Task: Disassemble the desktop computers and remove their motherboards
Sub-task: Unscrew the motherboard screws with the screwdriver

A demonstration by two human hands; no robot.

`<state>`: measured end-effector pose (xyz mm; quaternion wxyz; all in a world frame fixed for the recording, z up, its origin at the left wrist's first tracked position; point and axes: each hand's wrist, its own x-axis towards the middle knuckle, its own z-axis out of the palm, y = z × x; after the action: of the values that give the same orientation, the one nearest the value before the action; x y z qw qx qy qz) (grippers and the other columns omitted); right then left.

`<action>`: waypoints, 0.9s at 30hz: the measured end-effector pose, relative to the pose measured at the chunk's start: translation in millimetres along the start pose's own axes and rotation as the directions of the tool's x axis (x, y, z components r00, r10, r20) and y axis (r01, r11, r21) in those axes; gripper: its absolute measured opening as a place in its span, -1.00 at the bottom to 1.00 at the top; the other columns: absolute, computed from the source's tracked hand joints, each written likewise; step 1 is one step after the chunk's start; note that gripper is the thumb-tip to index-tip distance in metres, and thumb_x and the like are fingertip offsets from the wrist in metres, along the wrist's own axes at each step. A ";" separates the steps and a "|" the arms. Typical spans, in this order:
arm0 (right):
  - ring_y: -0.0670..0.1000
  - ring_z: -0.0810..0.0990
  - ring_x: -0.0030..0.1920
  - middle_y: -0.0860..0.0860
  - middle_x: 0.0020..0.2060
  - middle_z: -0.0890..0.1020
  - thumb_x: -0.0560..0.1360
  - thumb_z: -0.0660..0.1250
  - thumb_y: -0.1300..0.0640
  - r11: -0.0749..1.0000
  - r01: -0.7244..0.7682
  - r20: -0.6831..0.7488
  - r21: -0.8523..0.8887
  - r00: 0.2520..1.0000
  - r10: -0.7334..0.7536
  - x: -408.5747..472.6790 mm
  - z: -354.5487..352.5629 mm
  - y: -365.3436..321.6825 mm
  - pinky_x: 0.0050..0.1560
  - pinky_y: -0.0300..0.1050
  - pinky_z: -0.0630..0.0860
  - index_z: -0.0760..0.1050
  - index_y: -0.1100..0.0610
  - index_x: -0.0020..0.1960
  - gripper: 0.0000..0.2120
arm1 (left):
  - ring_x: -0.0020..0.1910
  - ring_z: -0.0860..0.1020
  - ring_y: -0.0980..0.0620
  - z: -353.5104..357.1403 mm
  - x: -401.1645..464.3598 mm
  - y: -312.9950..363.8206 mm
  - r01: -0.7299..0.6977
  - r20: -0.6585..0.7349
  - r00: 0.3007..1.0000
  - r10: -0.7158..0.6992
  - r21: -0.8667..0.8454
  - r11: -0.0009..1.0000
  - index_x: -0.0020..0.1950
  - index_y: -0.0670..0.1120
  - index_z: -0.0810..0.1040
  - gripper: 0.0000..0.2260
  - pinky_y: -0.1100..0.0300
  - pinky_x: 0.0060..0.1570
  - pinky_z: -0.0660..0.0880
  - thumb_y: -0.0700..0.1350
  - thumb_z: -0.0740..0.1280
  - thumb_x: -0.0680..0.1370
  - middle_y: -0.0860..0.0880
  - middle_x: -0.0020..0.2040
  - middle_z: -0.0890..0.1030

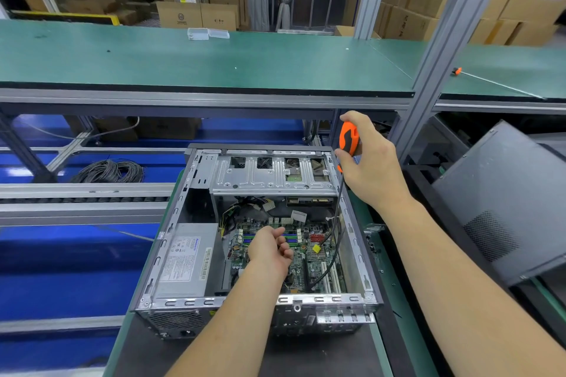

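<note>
A long green surface (pixel 214 64) is stretching across the upper half of the view, with a small clear plastic box (pixel 208 34) sitting at its far edge and a second orange-tipped screwdriver (pixel 497 84) lying on it to the right. Below it, an open desktop computer case (pixel 257 242) is lying on its side on the near surface (pixel 389 340), its side panel off. To the right, a dark grey side panel (pixel 505 205) is leaning tilted beside the case. Inside the case, a silver power supply (pixel 186 260) is occupying the left side, a metal drive cage (pixel 272 174) is spanning the far end, and the green motherboard (pixel 309 254) is sitting on the case floor, to the right of the power supply. The person's right hand (pixel 370 159) is hovering over the case's far right corner, its fingers gripping the orange-and-black handle of a long screwdriver (pixel 349 138) whose shaft is pointing down into the case. The left hand (pixel 269 246) is reaching in over the motherboard, fingers curled inward; whether they are pinching anything cannot be told.
</note>
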<state>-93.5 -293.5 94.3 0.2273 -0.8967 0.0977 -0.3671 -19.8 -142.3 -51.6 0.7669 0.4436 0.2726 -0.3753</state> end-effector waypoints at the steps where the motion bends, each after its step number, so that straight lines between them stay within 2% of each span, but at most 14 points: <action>1: -0.09 0.42 -0.06 -0.15 -0.04 0.43 0.51 0.42 0.26 1.000 -0.001 -0.003 0.001 1.000 0.001 0.0 0.2 -0.2 0.04 -0.23 0.38 0.30 -0.02 0.38 -0.46 | -0.41 0.19 0.03 0.1 0.1 0.1 -0.002 -0.003 1.000 0.002 -0.001 1.000 -0.05 -0.22 0.50 -0.84 0.19 -0.41 0.16 -0.31 0.14 0.61 -0.05 -0.32 0.33; 9: -0.08 0.42 -0.09 -0.14 -0.08 0.42 0.52 0.41 0.25 1.000 0.008 -0.003 -0.001 1.000 -0.008 0.0 -0.2 1.1 0.00 -0.27 0.36 0.28 -0.05 0.37 -0.47 | -0.41 0.18 0.03 -0.2 -0.3 0.0 0.001 0.003 1.000 -0.001 0.005 1.000 -0.04 -0.21 0.50 -0.84 0.19 -0.42 0.15 -0.30 0.13 0.61 -0.05 -0.32 0.32; 27: -0.07 0.42 -0.06 -0.15 -0.05 0.42 0.51 0.42 0.27 1.000 0.002 0.007 0.017 1.000 -0.002 -1.3 -0.6 1.3 0.01 -0.21 0.39 0.29 -0.05 0.37 -0.46 | -0.42 0.19 0.03 0.1 2.5 -0.1 0.000 -0.003 1.000 0.000 0.010 1.000 -0.03 -0.22 0.51 -0.84 0.19 -0.42 0.16 -0.30 0.14 0.61 -0.05 -0.33 0.33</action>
<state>-94.9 -294.4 93.3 0.2349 -0.8960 0.0929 -0.3651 -18.5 -143.2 -53.6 0.7642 0.4479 0.2720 -0.3760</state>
